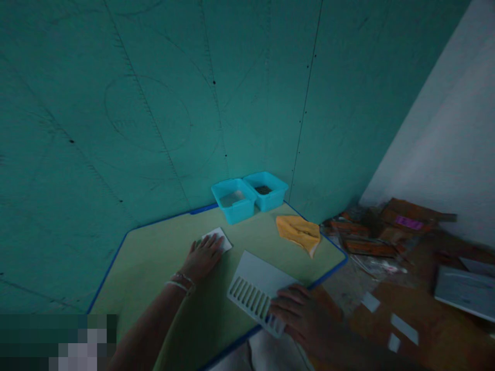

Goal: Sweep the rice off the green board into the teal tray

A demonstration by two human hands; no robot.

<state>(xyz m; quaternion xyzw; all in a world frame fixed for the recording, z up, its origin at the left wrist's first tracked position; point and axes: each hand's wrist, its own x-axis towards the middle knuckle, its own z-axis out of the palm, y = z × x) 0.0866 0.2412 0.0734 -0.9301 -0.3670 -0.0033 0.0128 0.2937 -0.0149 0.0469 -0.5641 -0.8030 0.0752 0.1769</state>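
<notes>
My left hand [204, 253] lies flat with its fingers stretched over a white card or folded paper [226, 242]. A small dark green patch shows beside it; I cannot make out what it is. My right hand [296, 312] grips the right end of a white plastic tray [261, 272], with fingers curled over its top and the thumb hidden. One half of this tray is smooth, the other has a row of several narrow slots. Its near corner reaches the table's front edge.
Two light-blue bins [238, 212] stand against the green wall; the right one holds something dark. An orange cloth [299, 232] lies near the right edge of the blue-edged table [154, 252]. Flattened cardboard [413, 216] and loose scraps cover the floor at right.
</notes>
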